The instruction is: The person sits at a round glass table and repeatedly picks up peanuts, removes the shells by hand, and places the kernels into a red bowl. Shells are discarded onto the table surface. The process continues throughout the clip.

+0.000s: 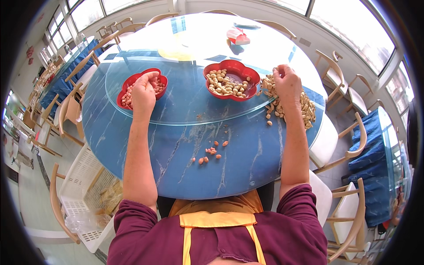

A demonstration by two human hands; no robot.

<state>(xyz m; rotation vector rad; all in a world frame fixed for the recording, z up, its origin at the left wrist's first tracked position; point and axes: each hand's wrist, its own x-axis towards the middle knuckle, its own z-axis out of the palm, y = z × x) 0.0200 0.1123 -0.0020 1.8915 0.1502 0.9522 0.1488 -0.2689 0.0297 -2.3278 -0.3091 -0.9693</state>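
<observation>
My left hand (144,92) is over the left red flower-shaped bowl (124,86), which holds shelled pink-skinned peanuts (127,99); whether its curled fingers hold anything is hidden. Right of the middle, a second red flower-shaped bowl (255,77) holds unshelled peanuts (222,85), mostly in its left and lower parts. My right hand (287,82) is above a heap of peanut shells (306,111) at the table's right side. Its thumb and fingers are bent towards each other, and their contents cannot be made out. Several loose peanut kernels (212,151) lie on the blue marbled table near me.
A glass turntable (185,123) carries the bowls on the blue table (185,179). A red and white packet (239,37) lies towards the far side. Wooden chairs (356,139) surround the table. A white plastic basket (78,185) with clear plastic inside stands at the lower left.
</observation>
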